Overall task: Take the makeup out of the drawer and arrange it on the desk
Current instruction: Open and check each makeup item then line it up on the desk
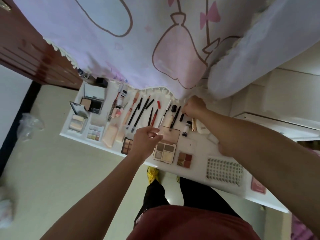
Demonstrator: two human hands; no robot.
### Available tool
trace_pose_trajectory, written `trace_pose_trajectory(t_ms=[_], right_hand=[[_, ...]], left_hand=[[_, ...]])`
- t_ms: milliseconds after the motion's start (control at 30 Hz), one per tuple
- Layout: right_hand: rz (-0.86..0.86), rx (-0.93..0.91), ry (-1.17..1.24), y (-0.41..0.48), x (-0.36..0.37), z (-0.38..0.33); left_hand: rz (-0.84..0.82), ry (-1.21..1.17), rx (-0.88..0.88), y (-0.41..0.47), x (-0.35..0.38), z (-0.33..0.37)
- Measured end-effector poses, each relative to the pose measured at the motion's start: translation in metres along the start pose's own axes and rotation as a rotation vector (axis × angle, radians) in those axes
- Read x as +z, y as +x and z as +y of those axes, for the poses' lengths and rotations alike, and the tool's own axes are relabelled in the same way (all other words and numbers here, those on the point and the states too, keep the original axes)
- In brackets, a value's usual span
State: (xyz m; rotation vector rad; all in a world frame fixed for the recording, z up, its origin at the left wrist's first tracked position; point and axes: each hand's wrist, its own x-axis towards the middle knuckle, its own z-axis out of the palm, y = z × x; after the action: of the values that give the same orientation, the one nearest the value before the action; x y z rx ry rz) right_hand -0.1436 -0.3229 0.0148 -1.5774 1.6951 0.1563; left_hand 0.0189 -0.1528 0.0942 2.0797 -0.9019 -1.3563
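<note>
Where the white desk runs to its near edge, rows of makeup leave little bare room. The left hand hovers, fingers loosely curled and empty, over an open beige four-pan eyeshadow palette. The right hand curls down at a small black tube; whether it grips, I cannot tell.

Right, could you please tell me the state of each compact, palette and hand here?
Powder compact: open, mirror up.
Highlighter compact: open.
Four-pan palette: open.
Red-brown palette: pans uncovered.
Left hand: curled, contents unclear.
Right hand: pinching small black tube.
</note>
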Motion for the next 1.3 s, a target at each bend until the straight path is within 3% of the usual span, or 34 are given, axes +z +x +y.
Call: trace_pose_trajectory(t_ms=[133,300,600,833,967,1067,1167,1300], right_hand=[[0.052,-0.048,-0.151,0.003,0.007,-0.005],[0.102,-0.064,-0.168,-0.011,0.001,0.004],[0.053,-0.143,-0.398,-0.049,0.016,0.02],[0.069,-0.074,-0.371,-0.049,0.02,0.012],[0.146,-0.004,-0.131,-0.052,0.009,0.021],[0.203,0.031,0.289,-0.065,-0.011,0.023],[0.103,0.051,0.725,-0.099,-0.034,0.013],[-0.071,0.027,0.927,-0.146,-0.046,-0.002]], left_hand=[[0.04,0.018,0.015,-0.007,-0.004,-0.008],[0.017,0.068,0.045,-0.005,-0.002,-0.009],[-0.012,0.265,0.161,-0.002,-0.002,-0.006],[0.005,0.323,0.186,-0.009,-0.011,-0.008],[0.0,0.334,0.218,-0.011,-0.017,-0.003],[-0.014,0.372,0.251,-0.008,-0.021,0.004],[-0.032,0.338,0.314,-0.005,-0.023,0.016],[-0.087,0.28,0.412,-0.004,-0.023,0.037]])
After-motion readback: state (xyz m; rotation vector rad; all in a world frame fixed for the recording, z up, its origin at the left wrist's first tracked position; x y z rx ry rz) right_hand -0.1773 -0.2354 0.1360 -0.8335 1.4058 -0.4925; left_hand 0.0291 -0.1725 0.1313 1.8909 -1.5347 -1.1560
